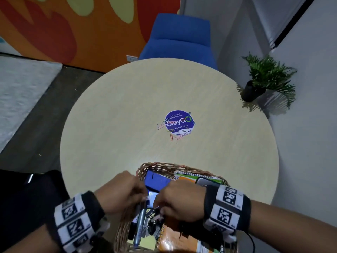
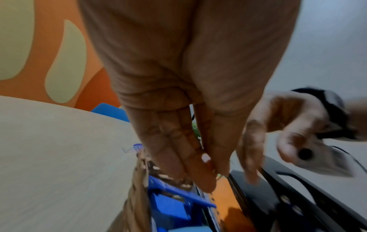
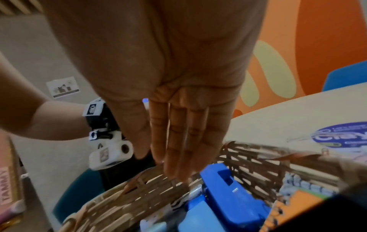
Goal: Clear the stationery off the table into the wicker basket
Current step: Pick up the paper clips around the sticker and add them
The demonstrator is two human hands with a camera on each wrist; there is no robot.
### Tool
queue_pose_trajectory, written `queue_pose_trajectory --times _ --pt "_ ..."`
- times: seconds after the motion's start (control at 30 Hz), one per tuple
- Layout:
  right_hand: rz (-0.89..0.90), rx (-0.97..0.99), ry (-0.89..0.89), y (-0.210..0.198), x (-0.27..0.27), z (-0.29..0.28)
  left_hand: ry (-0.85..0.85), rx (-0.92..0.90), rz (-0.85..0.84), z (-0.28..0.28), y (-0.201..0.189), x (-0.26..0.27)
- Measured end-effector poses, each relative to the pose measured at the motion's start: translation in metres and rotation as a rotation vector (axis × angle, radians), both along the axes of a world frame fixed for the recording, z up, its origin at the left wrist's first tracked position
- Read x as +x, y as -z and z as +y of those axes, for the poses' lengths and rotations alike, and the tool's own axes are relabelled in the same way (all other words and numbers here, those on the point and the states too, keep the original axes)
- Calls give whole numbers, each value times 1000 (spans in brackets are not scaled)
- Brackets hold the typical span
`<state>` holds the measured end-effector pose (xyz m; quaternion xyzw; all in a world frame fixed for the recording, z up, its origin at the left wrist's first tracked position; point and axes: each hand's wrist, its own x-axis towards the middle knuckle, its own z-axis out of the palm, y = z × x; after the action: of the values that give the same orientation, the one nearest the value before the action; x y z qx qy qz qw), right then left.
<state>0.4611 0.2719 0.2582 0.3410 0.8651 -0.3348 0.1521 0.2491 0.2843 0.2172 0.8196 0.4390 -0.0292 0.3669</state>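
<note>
1 wicker basket (image 1: 156,166), 1 blue stapler (image 1: 157,180), 2 hands (image 1: 118,192), 1 counter (image 1: 127,106), 1 sticker (image 1: 178,122); paper clips (image 1: 165,124) approx. a doz., blurred.

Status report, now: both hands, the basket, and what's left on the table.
Left hand and right hand over the wicker basket, fingers straight, nothing held. Basket loaded. Paper clips remain mid-table on the sticker. Path clear.

Coloured paper clips (image 1: 175,127) lie mid-table; wicker basket (image 1: 125,227) holds stapler, notebooks, pens.

Dim, even indoor light; wrist views motion-blurred, wide-angle bending at edges.
</note>
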Motion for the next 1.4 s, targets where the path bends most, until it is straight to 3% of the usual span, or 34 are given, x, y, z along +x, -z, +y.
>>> queue_pose_trajectory --times 0.1,0.27,0.43,0.57,0.67,0.77,0.93,1.1,1.27,1.4 --pt "-44 2 39 -7 11 12 80 18 15 -27 5 3" --pt "-26 64 328 -7 50 79 210 -74 -8 -37 -6 18" --pt "-121 172 612 37 87 145 -52 145 -36 47 -18 16" --pt "-127 197 864 70 100 188 -289 304 41 152 6 15" --pt "-101 208 1075 95 101 219 -398 211 107 203 42 28" --pt "-81 176 1243 116 100 235 -465 97 62 216 69 55" --pt "-67 124 1352 133 95 241 -550 77 71 215 98 82" --pt "-75 96 1374 137 93 241 -576 56 84 220 102 88" --pt "-112 75 1350 133 89 240 -534 60 85 215 84 85" --pt "-166 89 1280 130 88 231 -497 85 -44 199 50 65"
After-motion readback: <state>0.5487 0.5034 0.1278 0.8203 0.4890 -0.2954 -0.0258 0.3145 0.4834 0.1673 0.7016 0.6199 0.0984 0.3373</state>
